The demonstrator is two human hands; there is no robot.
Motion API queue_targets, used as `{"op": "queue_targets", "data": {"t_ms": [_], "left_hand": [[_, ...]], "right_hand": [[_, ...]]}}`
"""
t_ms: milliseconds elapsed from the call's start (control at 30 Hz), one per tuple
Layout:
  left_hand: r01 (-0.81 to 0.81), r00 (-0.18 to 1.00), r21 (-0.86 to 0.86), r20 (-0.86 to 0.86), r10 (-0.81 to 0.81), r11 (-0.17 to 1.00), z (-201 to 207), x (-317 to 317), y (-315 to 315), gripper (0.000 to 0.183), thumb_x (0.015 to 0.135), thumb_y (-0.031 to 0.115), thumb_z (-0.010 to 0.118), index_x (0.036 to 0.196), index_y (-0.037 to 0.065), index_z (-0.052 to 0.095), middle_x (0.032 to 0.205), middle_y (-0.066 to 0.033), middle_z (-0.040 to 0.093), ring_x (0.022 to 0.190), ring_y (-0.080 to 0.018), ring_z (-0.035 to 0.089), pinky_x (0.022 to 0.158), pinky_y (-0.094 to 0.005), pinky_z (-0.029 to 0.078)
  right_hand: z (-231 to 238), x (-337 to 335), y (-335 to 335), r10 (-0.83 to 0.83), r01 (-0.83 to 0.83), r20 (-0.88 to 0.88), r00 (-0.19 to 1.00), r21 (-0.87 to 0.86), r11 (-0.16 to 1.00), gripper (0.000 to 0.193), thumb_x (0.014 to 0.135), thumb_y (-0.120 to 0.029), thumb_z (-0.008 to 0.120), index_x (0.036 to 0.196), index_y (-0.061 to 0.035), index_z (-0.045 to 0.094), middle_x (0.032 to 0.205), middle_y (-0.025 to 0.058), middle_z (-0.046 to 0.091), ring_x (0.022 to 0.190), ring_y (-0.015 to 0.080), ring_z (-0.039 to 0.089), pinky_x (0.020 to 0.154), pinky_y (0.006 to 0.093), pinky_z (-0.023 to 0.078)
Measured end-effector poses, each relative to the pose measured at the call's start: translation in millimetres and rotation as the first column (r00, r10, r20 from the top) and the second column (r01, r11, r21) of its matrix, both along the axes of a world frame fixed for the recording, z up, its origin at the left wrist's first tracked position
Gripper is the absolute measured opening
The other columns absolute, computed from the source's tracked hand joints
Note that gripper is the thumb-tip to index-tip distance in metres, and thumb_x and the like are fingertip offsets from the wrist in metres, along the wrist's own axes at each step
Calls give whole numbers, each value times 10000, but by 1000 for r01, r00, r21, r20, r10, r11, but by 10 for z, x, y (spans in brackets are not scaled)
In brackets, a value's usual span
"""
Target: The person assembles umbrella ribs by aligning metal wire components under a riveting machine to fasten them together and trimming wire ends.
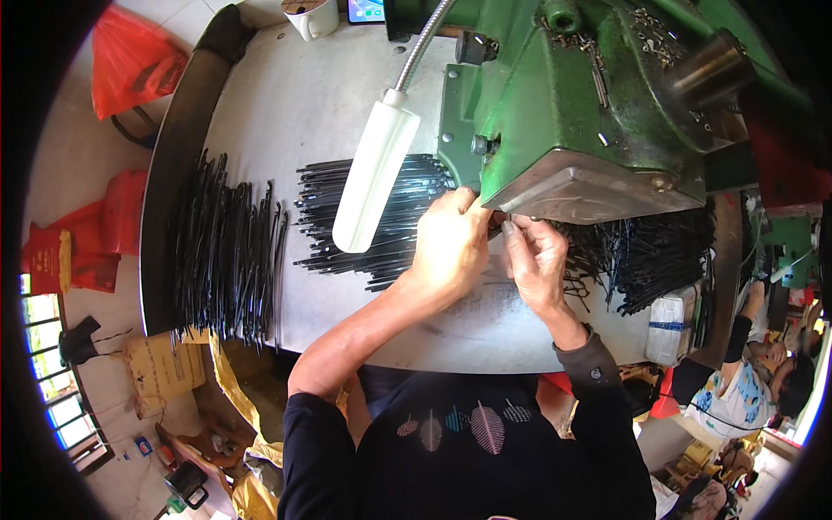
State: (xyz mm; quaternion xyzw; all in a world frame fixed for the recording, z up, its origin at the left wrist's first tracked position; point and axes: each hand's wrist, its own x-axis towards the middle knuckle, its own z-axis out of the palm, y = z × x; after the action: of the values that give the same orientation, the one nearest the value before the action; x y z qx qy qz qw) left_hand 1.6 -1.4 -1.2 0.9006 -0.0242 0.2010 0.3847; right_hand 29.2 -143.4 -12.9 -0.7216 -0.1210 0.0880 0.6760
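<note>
Both hands meet at the lower front corner of a green machine [529, 113]. My left hand [451, 238] has its fingers curled against that corner; its fingertips and whatever they hold are hidden. Just right of it, my right hand [539, 260] pinches with thumb and forefinger at something too small to name. A layer of long, thin black rods [364, 217] lies crosswise on the metal table [442, 334], reaching under my left hand. Another bundle of black rods [230, 260] lies lengthwise at the left. More black rods [663, 251] are heaped right of my right hand.
A white lamp [375, 178] on a flexible metal neck hangs over the rods. Small metal pins [654, 39] lie on the machine. At the far edge are a white mug [312, 19] and a phone [366, 10]. A clear box [673, 325] stands at right, with another person [745, 386] beyond.
</note>
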Motion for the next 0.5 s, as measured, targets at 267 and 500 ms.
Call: {"op": "queue_targets", "data": {"t_ms": [267, 500], "left_hand": [[9, 999, 82, -50, -5, 997, -20, 48, -24, 144, 699, -2, 603, 842, 11, 600, 757, -139, 536, 719, -323, 569, 639, -415, 473], [22, 1000, -3, 17, -22, 1000, 12, -12, 39, 178, 684, -3, 613, 861, 8, 592, 749, -136, 528, 683, -325, 554, 622, -416, 461]], "right_hand": [[-84, 17, -50, 41, -35, 91, 995, -68, 997, 130, 921, -48, 537, 1008, 13, 613, 578, -46, 506, 441, 13, 407, 409, 182, 313], [-23, -4, 9, -13, 13, 3, 1000, -3, 1000, 63, 872, -33, 608, 867, 25, 633, 541, -52, 523, 471, 3, 423, 438, 187, 317]]}}
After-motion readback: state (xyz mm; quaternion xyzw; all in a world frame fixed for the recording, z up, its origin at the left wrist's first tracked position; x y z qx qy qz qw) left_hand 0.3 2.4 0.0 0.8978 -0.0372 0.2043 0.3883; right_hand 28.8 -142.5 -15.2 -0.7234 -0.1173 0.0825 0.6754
